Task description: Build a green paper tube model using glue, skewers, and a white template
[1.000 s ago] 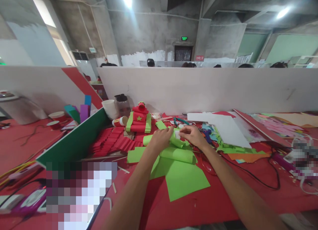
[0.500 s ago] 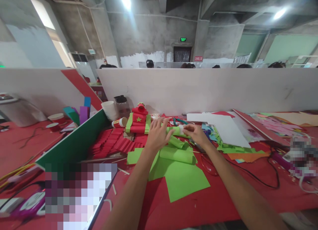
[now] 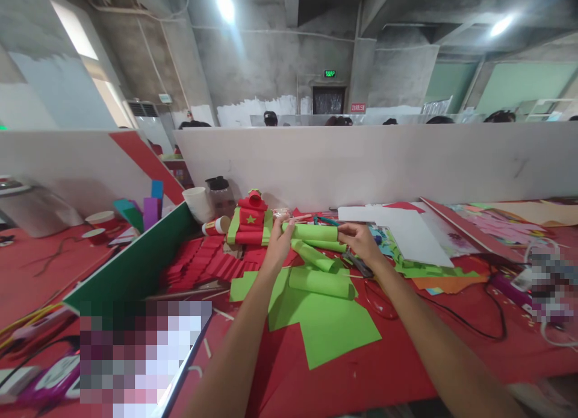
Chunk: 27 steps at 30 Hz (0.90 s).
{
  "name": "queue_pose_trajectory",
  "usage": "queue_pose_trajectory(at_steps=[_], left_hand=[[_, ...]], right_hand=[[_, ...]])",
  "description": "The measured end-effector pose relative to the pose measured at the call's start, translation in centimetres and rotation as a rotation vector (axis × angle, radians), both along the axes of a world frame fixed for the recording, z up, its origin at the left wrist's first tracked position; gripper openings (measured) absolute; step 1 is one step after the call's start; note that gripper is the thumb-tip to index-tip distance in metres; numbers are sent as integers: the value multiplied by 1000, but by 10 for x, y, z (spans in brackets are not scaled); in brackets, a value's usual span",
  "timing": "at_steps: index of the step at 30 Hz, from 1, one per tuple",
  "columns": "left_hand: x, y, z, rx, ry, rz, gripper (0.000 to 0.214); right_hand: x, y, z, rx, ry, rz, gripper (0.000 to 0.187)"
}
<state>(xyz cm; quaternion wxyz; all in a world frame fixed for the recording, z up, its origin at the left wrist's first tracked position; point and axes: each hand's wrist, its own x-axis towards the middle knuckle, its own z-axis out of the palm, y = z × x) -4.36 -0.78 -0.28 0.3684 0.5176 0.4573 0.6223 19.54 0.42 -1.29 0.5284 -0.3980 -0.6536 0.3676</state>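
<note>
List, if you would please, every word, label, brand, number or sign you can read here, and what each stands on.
"EXIT", it seems: lower line of the green lit sign above the door; its upper line is too small.
Red wall sign: white characters, too small to read surely.
Tipped paper cup: print too blurred.
Held green paper roll: no text visible.

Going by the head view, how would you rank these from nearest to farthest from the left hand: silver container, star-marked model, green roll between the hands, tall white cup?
From the left hand:
1. Green roll: at its fingertips.
2. Star-marked model: just left.
3. Tall white cup: farther left.
4. Silver container: far left.
</note>
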Motion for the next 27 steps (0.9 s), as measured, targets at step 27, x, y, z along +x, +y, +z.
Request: queue_pose_trajectory(at_steps=[27], left_hand=[[6,-20,21,281,-66,-195,34]], right_hand=[[23,7,-1,-148,392,19,39]])
